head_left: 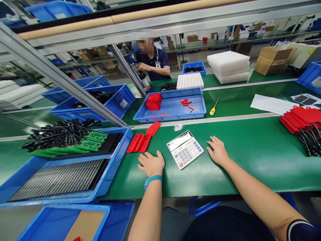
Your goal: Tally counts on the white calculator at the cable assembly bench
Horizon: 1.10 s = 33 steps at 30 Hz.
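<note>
My left hand (151,164), with a blue wristband, lies palm down on the green table with its fingers spread and nothing in it. Just beyond its fingertips are red plastic parts (139,143). My right hand (217,150) rests on the table too, fingers apart and holding nothing. Between both hands, touching neither, lies a white calculator (185,149), turned at a slant. A small clear plastic piece (178,127) is behind the calculator.
Left stands a blue tray (112,174) of black parts and green circuit boards (92,141). Behind are a shallow blue tray (170,117) with red pieces and a yellow screwdriver (213,109). Red parts with black cables (304,120) lie right. A person (157,63) is across the bench.
</note>
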Each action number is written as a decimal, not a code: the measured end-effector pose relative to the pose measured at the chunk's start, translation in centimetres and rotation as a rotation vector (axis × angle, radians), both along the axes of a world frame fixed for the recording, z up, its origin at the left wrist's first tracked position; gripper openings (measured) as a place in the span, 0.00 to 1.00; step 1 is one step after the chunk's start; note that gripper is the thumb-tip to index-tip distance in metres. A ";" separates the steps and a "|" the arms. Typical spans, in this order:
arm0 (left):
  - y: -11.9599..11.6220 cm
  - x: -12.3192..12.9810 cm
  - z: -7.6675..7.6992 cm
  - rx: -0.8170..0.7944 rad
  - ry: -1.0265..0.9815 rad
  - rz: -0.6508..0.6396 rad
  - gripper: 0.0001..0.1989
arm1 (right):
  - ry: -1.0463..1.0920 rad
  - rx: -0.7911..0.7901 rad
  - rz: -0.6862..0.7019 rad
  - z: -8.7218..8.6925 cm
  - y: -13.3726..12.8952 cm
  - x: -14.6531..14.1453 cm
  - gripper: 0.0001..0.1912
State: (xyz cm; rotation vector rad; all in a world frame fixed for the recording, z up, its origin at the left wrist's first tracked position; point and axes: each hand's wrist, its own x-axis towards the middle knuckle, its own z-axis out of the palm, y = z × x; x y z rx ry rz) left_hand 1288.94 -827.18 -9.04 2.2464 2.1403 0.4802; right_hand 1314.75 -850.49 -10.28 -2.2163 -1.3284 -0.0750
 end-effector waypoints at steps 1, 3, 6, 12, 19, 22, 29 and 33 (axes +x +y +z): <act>0.0 0.0 0.0 -0.003 0.002 0.000 0.37 | 0.000 0.000 -0.003 0.0 0.0 0.0 0.19; 0.0 0.0 0.1 0.003 0.006 0.001 0.37 | 0.003 0.000 -0.006 0.1 0.0 -0.1 0.19; -0.1 0.1 0.1 0.016 0.006 0.003 0.37 | 0.010 0.008 -0.006 0.1 -0.1 -0.2 0.19; 0.1 -0.1 0.0 -0.005 0.009 -0.003 0.38 | 0.006 0.014 -0.012 -0.1 -0.1 0.1 0.18; 0.5 -0.1 -0.4 0.004 0.021 0.007 0.38 | 0.168 0.151 0.018 3.5 -0.4 -4.2 0.21; 0.7 -0.2 -0.5 0.007 0.028 -0.004 0.38 | 0.558 0.006 0.173 6.3 0.4 -8.4 0.25; -0.2 0.6 0.4 0.066 0.050 0.015 0.36 | 0.758 -0.209 0.364 8.7 1.7 -12.3 0.28; -1.4 3.2 0.0 0.033 0.060 -0.047 0.35 | 0.604 -0.308 0.459 13.2 4.7 -12.8 0.29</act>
